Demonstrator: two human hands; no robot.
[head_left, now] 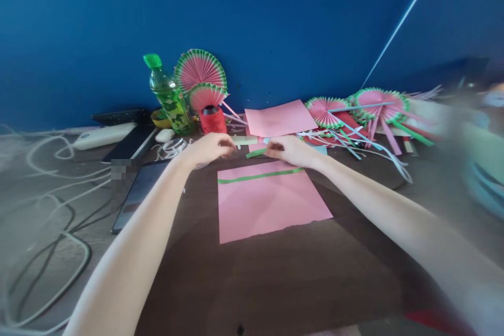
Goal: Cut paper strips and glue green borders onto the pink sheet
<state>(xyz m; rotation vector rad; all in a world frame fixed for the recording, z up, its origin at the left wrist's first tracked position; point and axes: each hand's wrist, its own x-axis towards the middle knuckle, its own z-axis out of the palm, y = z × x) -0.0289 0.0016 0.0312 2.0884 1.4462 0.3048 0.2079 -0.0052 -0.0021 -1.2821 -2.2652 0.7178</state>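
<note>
A pink paper sheet (268,205) lies on the dark table, with a green paper strip (260,176) across its far part. Beyond the sheet's far edge, my left hand (210,149) has its fingers curled inward; whatever they hold, if anything, cannot be made out. A pale strip (244,140) lies just past its fingertips. My right hand (293,151) is closed at the end of a short green strip (256,153), which sticks out to the left from its fingertips. Another pink sheet (279,118) rests behind the hands.
Along the blue wall stand a green-capped bottle (169,94), a red spool (213,120) and pleated pink-green paper fans (200,71). More fans (380,105) and loose paper strips (354,139) lie right. A phone (137,194) and white cables (79,236) occupy the left.
</note>
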